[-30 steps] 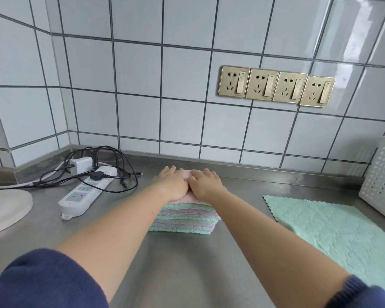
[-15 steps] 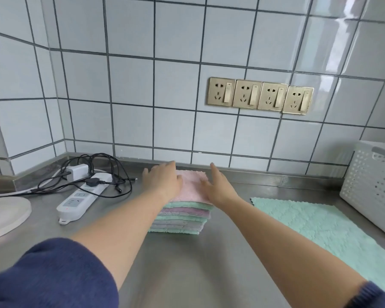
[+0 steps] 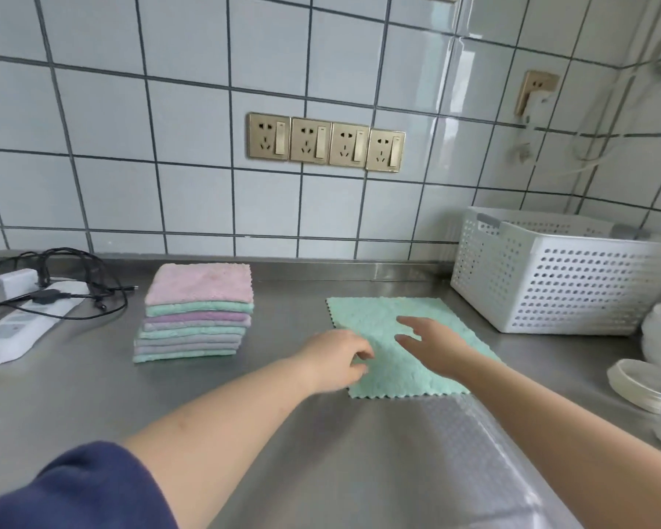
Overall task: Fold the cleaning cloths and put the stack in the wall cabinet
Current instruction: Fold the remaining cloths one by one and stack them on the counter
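Flat mint-green microfibre cloth on steel counter. Left hand fingers curled at its near-left edge; grip unclear. Right hand spread, empty, over it.

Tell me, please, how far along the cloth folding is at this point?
Done: a stack of folded cloths, pink on top, sits on the steel counter. In hand: the left hand and right hand are over one green cloth that lies flat and unfolded. Left: fold it, add it to the stack, then put the stack in the wall cabinet, which is not in view.
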`<state>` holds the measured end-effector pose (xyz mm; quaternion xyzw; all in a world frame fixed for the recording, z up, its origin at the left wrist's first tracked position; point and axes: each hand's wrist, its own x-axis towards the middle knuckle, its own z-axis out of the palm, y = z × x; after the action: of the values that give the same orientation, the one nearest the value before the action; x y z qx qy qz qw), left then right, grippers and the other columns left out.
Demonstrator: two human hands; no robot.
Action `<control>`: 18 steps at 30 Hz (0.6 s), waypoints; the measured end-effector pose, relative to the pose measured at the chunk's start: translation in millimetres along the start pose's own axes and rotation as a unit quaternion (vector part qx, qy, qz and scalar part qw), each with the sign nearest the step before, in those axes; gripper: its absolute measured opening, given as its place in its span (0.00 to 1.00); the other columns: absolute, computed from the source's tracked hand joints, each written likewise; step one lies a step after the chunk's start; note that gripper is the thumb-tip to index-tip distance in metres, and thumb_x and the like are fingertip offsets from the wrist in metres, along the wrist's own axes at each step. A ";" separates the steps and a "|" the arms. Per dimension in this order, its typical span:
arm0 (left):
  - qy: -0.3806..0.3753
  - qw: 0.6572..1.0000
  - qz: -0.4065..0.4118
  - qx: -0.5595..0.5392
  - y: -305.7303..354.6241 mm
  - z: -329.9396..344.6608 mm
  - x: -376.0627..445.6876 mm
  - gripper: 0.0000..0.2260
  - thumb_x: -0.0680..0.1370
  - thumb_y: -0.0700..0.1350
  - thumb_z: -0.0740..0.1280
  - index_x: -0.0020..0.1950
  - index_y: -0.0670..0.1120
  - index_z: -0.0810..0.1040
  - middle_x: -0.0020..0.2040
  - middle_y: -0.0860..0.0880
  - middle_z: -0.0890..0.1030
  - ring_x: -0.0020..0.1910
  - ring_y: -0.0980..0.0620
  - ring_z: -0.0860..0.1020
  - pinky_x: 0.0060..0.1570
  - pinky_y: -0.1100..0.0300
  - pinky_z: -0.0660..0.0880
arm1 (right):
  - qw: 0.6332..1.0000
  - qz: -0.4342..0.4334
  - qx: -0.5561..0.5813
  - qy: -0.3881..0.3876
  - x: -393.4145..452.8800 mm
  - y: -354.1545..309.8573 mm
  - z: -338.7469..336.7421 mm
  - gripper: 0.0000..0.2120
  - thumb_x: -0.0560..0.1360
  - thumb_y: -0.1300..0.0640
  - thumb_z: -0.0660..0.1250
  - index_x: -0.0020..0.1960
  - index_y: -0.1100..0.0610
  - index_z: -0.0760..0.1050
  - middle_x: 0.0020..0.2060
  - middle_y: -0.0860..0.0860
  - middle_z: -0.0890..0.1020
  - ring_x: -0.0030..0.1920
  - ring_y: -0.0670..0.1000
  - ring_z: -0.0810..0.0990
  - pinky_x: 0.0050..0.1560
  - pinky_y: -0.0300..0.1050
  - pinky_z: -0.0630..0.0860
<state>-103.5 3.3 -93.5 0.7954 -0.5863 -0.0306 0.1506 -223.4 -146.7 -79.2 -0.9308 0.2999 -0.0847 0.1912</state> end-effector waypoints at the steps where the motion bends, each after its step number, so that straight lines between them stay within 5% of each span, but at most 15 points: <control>1: -0.016 1.000 0.011 0.001 8.7 6.6 0.6 0.14 0.78 0.49 0.63 0.63 0.50 0.75 0.61 0.50 0.76 0.62 0.51 0.73 0.61 0.56 0.69 | 1.000 0.002 -0.014 -0.012 -7.3 8.7 -1.4 0.21 0.79 0.48 0.59 0.71 0.50 0.67 0.69 0.50 0.70 0.68 0.51 0.70 0.65 0.43 0.66; 6: -0.053 0.995 0.008 0.082 36.7 27.8 6.4 0.15 0.77 0.50 0.64 0.60 0.45 0.77 0.59 0.45 0.76 0.59 0.44 0.73 0.57 0.55 0.71 | 0.993 0.008 -0.099 -0.070 -36.7 41.5 8.6 0.17 0.76 0.50 0.63 0.64 0.51 0.75 0.65 0.48 0.75 0.65 0.51 0.72 0.64 0.44 0.68; 9: -0.022 0.988 0.005 0.153 41.2 31.2 5.5 0.10 0.78 0.42 0.62 0.57 0.44 0.78 0.56 0.43 0.75 0.55 0.42 0.75 0.46 0.59 0.68 | 0.993 -0.006 -0.114 -0.031 -45.5 45.2 20.5 0.18 0.77 0.49 0.61 0.66 0.49 0.72 0.67 0.47 0.72 0.67 0.51 0.70 0.66 0.47 0.68; 12: 0.009 0.978 0.017 0.206 42.3 33.3 1.7 0.14 0.76 0.36 0.58 0.58 0.45 0.77 0.55 0.43 0.75 0.55 0.42 0.75 0.46 0.57 0.68 | 0.991 -0.026 -0.129 0.009 -50.0 43.4 27.2 0.16 0.79 0.51 0.57 0.65 0.47 0.74 0.65 0.47 0.74 0.65 0.51 0.72 0.61 0.46 0.71; 15: 0.029 0.985 0.010 0.169 37.6 32.3 -2.6 0.14 0.77 0.37 0.56 0.59 0.45 0.76 0.57 0.45 0.76 0.57 0.43 0.74 0.54 0.54 0.70 | 0.988 -0.045 -0.146 0.037 -53.0 38.6 30.0 0.15 0.79 0.52 0.56 0.63 0.47 0.75 0.62 0.47 0.75 0.63 0.50 0.73 0.58 0.45 0.73; 18: 0.028 0.994 -0.029 0.099 28.1 29.8 -16.4 0.13 0.77 0.39 0.54 0.58 0.46 0.72 0.57 0.45 0.77 0.55 0.42 0.75 0.50 0.54 0.69 | 0.984 -0.063 -0.153 0.058 -59.4 34.0 35.2 0.15 0.79 0.51 0.57 0.62 0.48 0.75 0.59 0.48 0.76 0.61 0.51 0.74 0.56 0.46 0.74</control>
<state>-141.2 5.2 -116.2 0.8235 -0.5588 0.0451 0.0864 -279.6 -126.2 -127.7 -0.9597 0.2602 -0.1032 0.0231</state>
